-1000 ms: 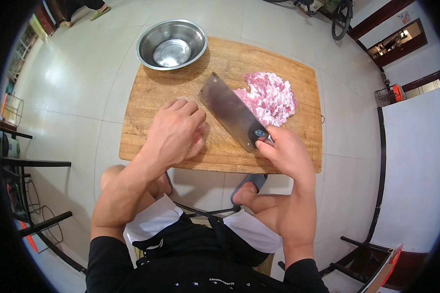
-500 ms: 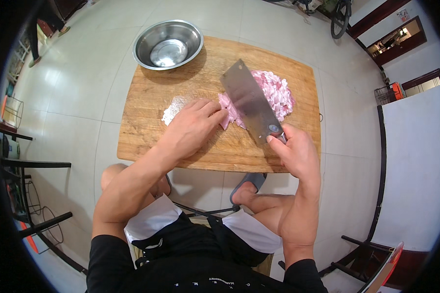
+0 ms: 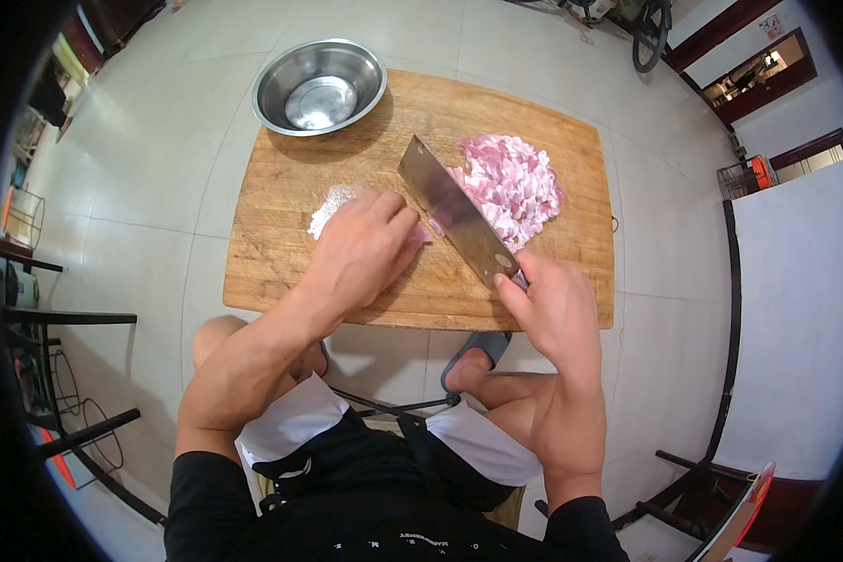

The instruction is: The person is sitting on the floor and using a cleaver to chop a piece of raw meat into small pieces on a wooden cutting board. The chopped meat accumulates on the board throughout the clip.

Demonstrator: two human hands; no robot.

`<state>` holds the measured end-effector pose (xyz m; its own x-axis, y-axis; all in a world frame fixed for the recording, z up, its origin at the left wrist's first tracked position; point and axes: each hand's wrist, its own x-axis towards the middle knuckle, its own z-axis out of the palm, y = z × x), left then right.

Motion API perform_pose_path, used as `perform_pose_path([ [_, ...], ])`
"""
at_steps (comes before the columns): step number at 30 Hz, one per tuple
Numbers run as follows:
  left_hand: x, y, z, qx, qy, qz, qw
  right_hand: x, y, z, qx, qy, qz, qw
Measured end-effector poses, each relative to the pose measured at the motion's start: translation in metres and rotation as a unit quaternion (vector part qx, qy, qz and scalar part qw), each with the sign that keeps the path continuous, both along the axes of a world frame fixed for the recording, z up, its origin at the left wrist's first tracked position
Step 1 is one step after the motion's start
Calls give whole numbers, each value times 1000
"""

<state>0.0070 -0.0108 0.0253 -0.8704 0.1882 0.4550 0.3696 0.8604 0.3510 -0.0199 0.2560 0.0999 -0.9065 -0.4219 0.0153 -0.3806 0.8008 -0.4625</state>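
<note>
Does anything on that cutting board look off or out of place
The metal bowl, at the far left corner of the wooden board: its rim seems to overhang the edge, looking slightly precarious. Nothing else stands out.

A broad grey cleaver [image 3: 457, 214] slants over the middle of the wooden board [image 3: 431, 304], handle toward the near right corner. Thinly sliced pink-and-white meat [image 3: 517, 187] lies heaped toward the right edge; left of the blade sits a partly hidden pink piece [image 3: 423, 235].
</note>
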Motion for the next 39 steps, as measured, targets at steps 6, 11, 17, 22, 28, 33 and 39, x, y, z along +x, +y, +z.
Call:
perform_pose_path([
  [6,8,-7,-17,-47,-19,-84,995,24,-6,13,48,35,30,998],
  [11,7,-4,-20,-34,-29,-74,996,39,-4,26,79,26,50,995],
  [17,5,-3,-20,9,-52,-71,996,46,-5,29,74,-24,62,995],
  [22,3,-5,-15,47,-61,-76,994,36,-9,25,59,-8,93,994],
  [28,3,-7,-11,38,-98,-91,990,14,-42,17,121,-54,73,989],
  [33,5,-5,-17,18,-67,-93,993,-8,-56,-3,76,-9,66,995],
  [39,9,-5,-17,52,-47,-89,994,-62,-14,-34,-140,-332,-67,930],
])
